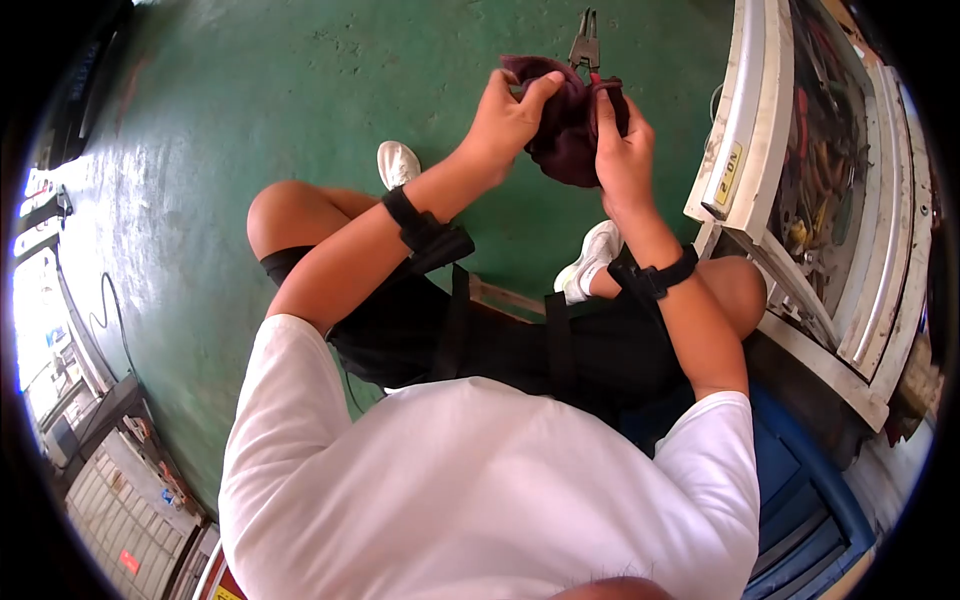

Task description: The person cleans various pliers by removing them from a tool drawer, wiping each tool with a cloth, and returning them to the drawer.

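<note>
Out in front of me, a dark maroon cloth (563,135) hangs bunched between my two hands. My left hand (507,118) is closed on its left side, with the thumb pressing on top. A pair of pliers (585,48) with slim metal jaws points away from me, and a bit of red handle shows below the jaws. My right hand (627,150) is closed around the handles, thumb on top; cloth lies against them there. Most of the handles are hidden by the cloth and fingers.
At my right stands a white tool cabinet (745,110) with an open drawer full of assorted hand tools (810,190). A blue plastic seat (800,480) is beneath me. Green floor (200,250) stretches ahead. A black cable (112,305) and equipment lie at far left.
</note>
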Demonstrator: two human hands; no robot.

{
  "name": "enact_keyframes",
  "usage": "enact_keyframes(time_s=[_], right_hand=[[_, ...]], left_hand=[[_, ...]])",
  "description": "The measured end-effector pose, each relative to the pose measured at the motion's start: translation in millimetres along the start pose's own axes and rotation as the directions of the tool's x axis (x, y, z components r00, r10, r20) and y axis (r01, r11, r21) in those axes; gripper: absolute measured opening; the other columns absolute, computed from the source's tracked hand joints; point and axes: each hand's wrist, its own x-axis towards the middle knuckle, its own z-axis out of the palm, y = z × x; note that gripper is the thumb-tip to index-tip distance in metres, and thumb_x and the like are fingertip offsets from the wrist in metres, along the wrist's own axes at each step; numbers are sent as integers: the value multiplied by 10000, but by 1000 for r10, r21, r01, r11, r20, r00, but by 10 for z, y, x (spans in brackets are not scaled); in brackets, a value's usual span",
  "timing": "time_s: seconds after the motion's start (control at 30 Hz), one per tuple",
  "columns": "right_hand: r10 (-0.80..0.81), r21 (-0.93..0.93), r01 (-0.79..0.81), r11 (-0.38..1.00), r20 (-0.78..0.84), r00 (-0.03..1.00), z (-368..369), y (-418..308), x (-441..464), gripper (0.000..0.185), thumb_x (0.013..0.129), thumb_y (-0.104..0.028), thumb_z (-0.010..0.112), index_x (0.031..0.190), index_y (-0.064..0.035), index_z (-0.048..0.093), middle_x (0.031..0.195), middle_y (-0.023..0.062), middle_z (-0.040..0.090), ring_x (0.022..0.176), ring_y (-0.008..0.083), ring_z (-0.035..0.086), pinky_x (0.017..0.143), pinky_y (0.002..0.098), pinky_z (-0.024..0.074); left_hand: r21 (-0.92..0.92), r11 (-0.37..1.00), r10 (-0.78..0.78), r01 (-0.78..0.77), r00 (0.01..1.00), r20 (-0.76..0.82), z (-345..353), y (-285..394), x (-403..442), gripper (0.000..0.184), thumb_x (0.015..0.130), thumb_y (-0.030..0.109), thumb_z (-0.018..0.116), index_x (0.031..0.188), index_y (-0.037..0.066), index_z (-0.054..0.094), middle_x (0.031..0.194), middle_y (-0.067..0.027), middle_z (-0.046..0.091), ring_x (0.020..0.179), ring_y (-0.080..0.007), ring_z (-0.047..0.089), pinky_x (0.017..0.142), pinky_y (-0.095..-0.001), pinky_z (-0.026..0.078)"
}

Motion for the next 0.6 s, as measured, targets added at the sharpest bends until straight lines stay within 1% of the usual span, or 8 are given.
enact_keyframes(time_s=[0.07,0.13,0.2,0.4,0.47,0.5,0.53,0.6], right_hand=[[-144,-333,147,931,33,989,-39,-7,-13,274,980,-240,597,1059,21,623,830,77,667,749,133,590,708,305,494],[-186,-293,208,933,99,978,35,10,-98,318,968,-225,594,1169,20,565,932,148,685,861,227,672,789,347,520],[-244,-221,281,934,179,953,72,0,-185,374,952,-179,594,1251,23,495,1030,185,673,967,253,674,852,355,518],[-232,-264,302,916,265,936,19,-197,-242,422,940,-180,609,1286,9,458,1066,210,659,995,317,671,881,370,510],[-74,-202,133,970,273,959,10,-202,-257,393,961,-224,605,1254,-5,464,1048,207,666,995,329,678,871,383,513],[-37,-250,103,963,258,965,-10,-192,-239,302,988,-257,581,1133,0,516,915,174,671,862,261,674,779,363,512],[-49,-240,112,964,253,966,-41,-181,-201,302,988,-257,581,1133,0,516,915,174,671,862,261,674,779,363,512],[-101,-276,157,948,209,973,-85,-163,-153,269,1004,-263,559,1011,5,549,749,120,613,704,164,570,669,324,470]], left_hand=[[-269,904,-334,333,942,42,30,-18,17,286,1007,305,534,1136,52,562,1012,-53,665,911,-142,647,808,-317,538],[-304,881,-362,362,930,57,48,30,33,350,1007,404,470,1101,90,593,1025,-44,672,960,-175,645,877,-365,522],[-455,720,-527,524,839,134,52,154,23,380,980,457,482,1064,113,618,1020,-46,680,935,-207,656,879,-383,526],[-579,676,-382,456,889,255,22,56,120,462,930,556,487,945,123,647,935,-73,690,854,-245,661,861,-440,542],[-552,707,-375,442,896,238,-4,151,114,469,944,552,489,960,114,656,950,-79,696,882,-238,664,871,-430,541],[-544,716,-368,438,899,239,0,156,128,469,944,552,489,960,114,656,950,-79,696,882,-238,664,871,-430,541],[-504,754,-338,420,907,250,12,175,134,467,971,525,476,990,89,643,968,-82,694,887,-223,666,858,-400,546],[-457,795,-308,399,915,261,34,194,123,466,998,499,462,1020,65,630,986,-86,691,892,-207,668,845,-371,552]])
